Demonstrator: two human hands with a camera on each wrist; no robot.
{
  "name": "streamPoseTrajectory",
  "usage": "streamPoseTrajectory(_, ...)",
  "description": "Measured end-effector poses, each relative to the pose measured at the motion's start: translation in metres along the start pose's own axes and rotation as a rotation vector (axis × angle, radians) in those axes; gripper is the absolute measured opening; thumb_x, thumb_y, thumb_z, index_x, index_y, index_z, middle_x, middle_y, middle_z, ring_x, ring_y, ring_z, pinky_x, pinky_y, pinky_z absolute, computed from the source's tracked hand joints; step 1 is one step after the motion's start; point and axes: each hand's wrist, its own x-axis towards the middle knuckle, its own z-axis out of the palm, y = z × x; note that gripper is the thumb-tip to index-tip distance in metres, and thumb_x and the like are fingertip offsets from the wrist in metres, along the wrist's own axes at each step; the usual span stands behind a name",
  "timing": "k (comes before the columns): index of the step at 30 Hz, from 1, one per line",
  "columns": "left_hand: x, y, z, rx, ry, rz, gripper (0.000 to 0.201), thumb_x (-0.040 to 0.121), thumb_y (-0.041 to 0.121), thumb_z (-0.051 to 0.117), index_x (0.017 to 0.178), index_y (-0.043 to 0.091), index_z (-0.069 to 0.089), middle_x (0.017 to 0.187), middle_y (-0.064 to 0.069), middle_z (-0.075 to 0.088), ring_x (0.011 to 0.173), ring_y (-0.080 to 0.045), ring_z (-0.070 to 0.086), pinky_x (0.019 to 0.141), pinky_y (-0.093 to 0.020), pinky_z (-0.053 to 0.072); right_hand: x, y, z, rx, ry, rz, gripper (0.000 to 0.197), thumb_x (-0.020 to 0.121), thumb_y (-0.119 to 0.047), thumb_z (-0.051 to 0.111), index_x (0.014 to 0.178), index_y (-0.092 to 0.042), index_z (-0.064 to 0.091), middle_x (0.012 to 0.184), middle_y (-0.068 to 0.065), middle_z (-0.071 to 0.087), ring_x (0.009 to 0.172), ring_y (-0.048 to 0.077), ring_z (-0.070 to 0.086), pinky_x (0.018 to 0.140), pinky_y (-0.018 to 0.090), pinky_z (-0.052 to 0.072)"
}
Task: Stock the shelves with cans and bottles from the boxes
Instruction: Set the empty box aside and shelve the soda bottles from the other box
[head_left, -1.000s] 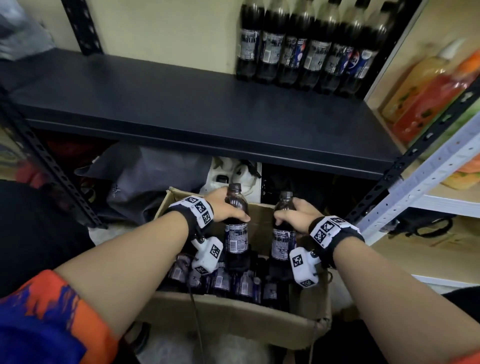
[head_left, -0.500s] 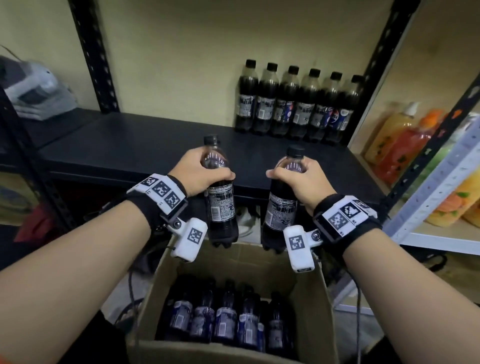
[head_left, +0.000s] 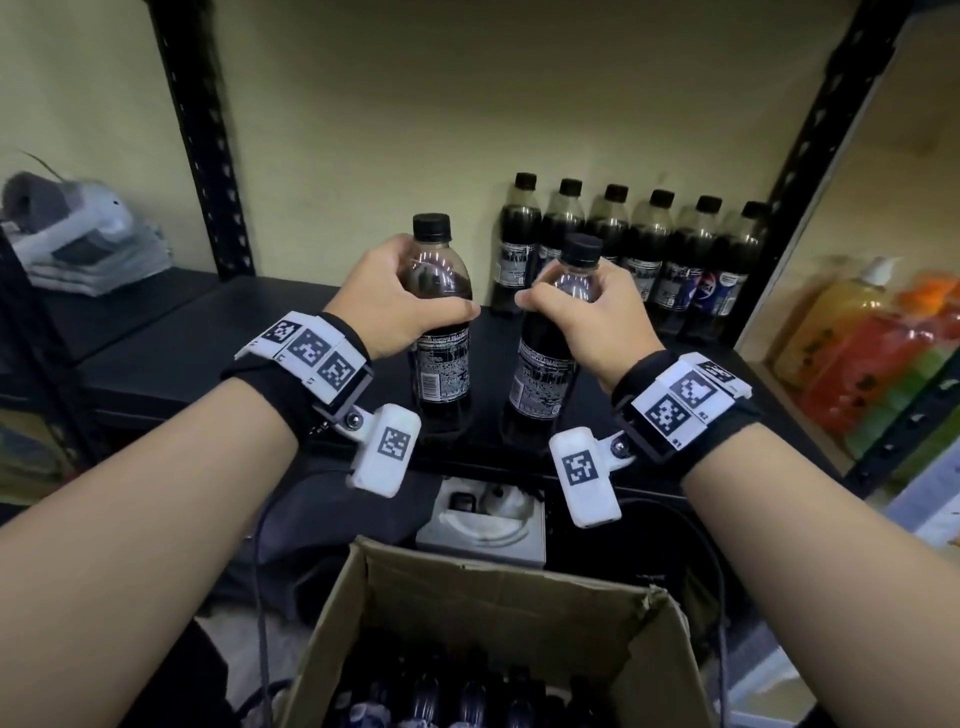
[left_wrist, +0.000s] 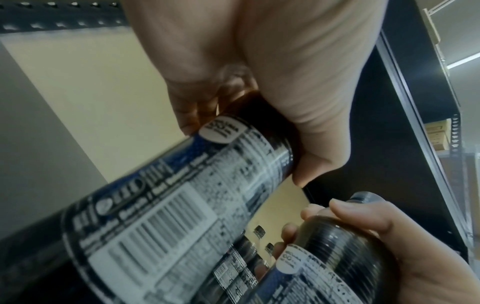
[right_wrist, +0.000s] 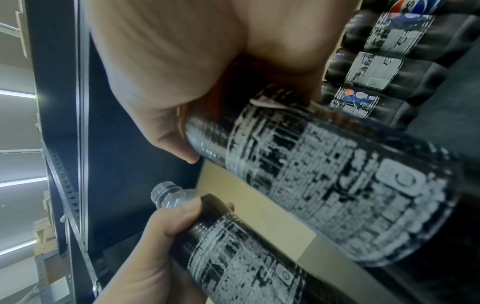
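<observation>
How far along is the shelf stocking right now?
Done: six cola bottles in a row stand at the back of the black shelf. In hand: the left hand and right hand each grip a bottle over the shelf, not yet released. Left: more bottles show in the cardboard box.

6 dark plastic cola bottles (head_left: 613, 244) with black caps stand on the black metal shelf (head_left: 208, 332); 2 more are held, 1 open brown cardboard box (head_left: 488, 587) sits below.
</observation>
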Motion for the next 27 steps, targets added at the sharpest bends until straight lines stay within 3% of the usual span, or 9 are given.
streamPoseTrajectory(5,0.023,-0.010,0.002,-0.019,0.033,-0.006,0.052,0.068,0.014,0.092,0.111,0.009,0.063,0.097,-0.003,0.074,0.085,-0.015,0.073,0.087,-0.034,0.060,0.023,0.009,0.013,-0.008,0.008,0.009,0.033,0.068,-0.023,0.078,0.083,0.002,0.063,0.086,0.024,0.069,0.071,0.020,0.063,0.073,0.040,0.055)
streamPoseTrajectory(11,0.032,-0.018,0.007,-0.051,0.006,0.031,0.050,0.072,0.010,0.089,0.113,0.007,0.061,0.097,-0.003,0.072,0.083,-0.010,0.070,0.081,-0.025,0.057,0.039,0.014,0.024,0.033,0.002,0.052,0.040,0.069,-0.021,0.082,0.099,-0.004,0.061,0.092,0.019,0.070,0.086,0.034,0.070,0.088,0.053,0.057)
streamPoseTrajectory(15,0.028,-0.018,0.016,0.002,-0.046,0.097,0.058,0.074,0.037,0.086,0.119,0.015,0.055,0.104,0.000,0.070,0.092,-0.010,0.070,0.082,-0.024,0.057,0.035,0.015,0.031,0.110,-0.001,0.062,0.058,0.073,-0.032,0.083,0.111,0.003,0.057,0.106,0.025,0.069,0.098,0.041,0.069,0.091,0.059,0.054)
streamPoseTrajectory(17,0.025,-0.019,0.021,0.004,-0.042,0.111,0.064,0.071,0.052,0.081,0.119,0.019,0.053,0.104,0.002,0.070,0.094,-0.012,0.070,0.084,-0.028,0.057,0.032,0.014,0.030,0.126,-0.006,0.062,0.055,0.081,-0.031,0.081,0.114,0.005,0.057,0.109,0.024,0.069,0.099,0.035,0.070,0.094,0.051,0.056)
streamPoseTrajectory(20,0.020,-0.016,0.021,0.064,-0.022,0.120,0.064,0.073,0.062,0.075,0.117,0.022,0.052,0.099,0.007,0.068,0.089,-0.007,0.067,0.084,-0.028,0.056,0.028,0.009,0.024,0.085,-0.036,0.078,0.044,0.093,-0.037,0.071,0.122,-0.006,0.060,0.114,0.011,0.071,0.093,0.001,0.068,0.088,0.017,0.055)
streamPoseTrajectory(21,0.019,-0.015,0.018,0.083,-0.020,0.112,0.061,0.074,0.062,0.075,0.116,0.024,0.053,0.098,0.009,0.068,0.088,-0.004,0.067,0.085,-0.028,0.056,0.026,0.008,0.021,0.069,-0.060,0.093,0.042,0.095,-0.041,0.068,0.125,-0.013,0.059,0.115,0.007,0.069,0.092,-0.008,0.065,0.088,0.013,0.053)
streamPoseTrajectory(22,0.018,-0.015,0.015,0.096,-0.023,0.097,0.058,0.075,0.062,0.075,0.115,0.026,0.054,0.099,0.011,0.067,0.089,-0.003,0.066,0.088,-0.029,0.056,0.025,0.007,0.018,0.049,-0.089,0.113,0.043,0.095,-0.046,0.066,0.126,-0.018,0.058,0.116,0.002,0.068,0.094,-0.011,0.063,0.087,0.012,0.053)
streamPoseTrajectory(25,0.012,-0.014,0.002,0.091,-0.036,0.056,0.065,0.067,0.068,0.078,0.118,0.035,0.055,0.112,0.013,0.067,0.096,-0.006,0.069,0.090,-0.036,0.058,0.021,0.007,0.008,-0.021,-0.134,0.131,0.043,0.088,-0.045,0.073,0.117,-0.016,0.060,0.112,0.000,0.072,0.098,0.003,0.069,0.087,0.025,0.052)
streamPoseTrajectory(27,0.007,-0.013,-0.004,0.086,-0.051,0.052,0.071,0.065,0.061,0.083,0.125,0.036,0.054,0.116,0.011,0.065,0.095,-0.010,0.071,0.089,-0.041,0.059,0.019,0.011,-0.002,-0.122,-0.157,0.093,0.049,0.080,-0.041,0.082,0.118,-0.022,0.058,0.110,-0.003,0.072,0.101,0.010,0.069,0.091,0.029,0.053)
